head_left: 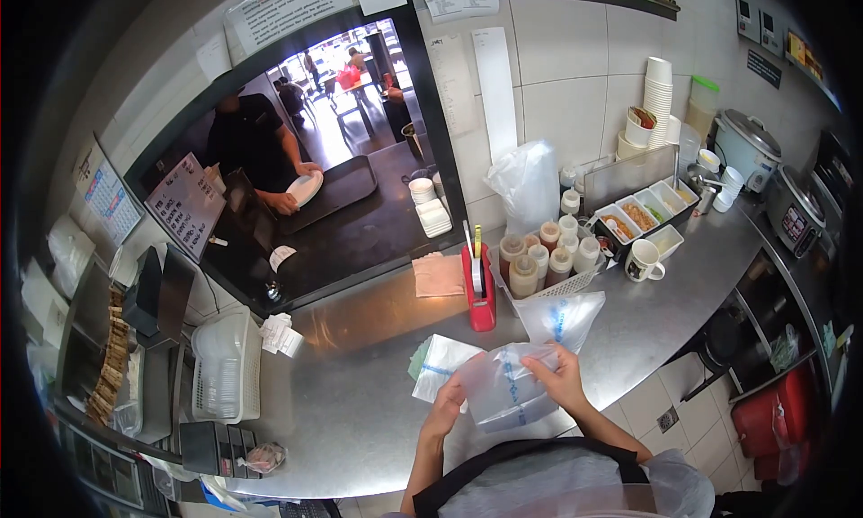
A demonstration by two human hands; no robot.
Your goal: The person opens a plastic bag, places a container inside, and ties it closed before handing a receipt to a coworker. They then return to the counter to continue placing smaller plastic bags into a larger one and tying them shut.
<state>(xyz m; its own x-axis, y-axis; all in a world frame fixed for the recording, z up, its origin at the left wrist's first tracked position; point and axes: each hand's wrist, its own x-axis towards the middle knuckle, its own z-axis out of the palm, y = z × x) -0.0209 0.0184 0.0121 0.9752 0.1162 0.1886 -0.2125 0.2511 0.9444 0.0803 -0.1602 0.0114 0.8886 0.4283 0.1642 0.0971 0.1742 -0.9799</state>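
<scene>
Between my two hands is a translucent plastic bag [509,408] with blue print down its middle, held above the near edge of the steel counter. My left hand [445,410] grips its left side, fingers partly hidden behind the plastic. My right hand [561,383] pinches its upper right edge between thumb and fingers. Just beyond my right hand lies another clear bag [575,318] with blue print. A white packet with a blue stripe [442,363] rests near my left hand, over something green.
Past the bag stand a red tape dispenser [479,289], a basket [586,282] of sauce bottles and a mug [644,262]. A white basket of plastic lids [252,365] is on the left. Through the hatch, another person holds a white plate [306,190] by a black tray [346,192].
</scene>
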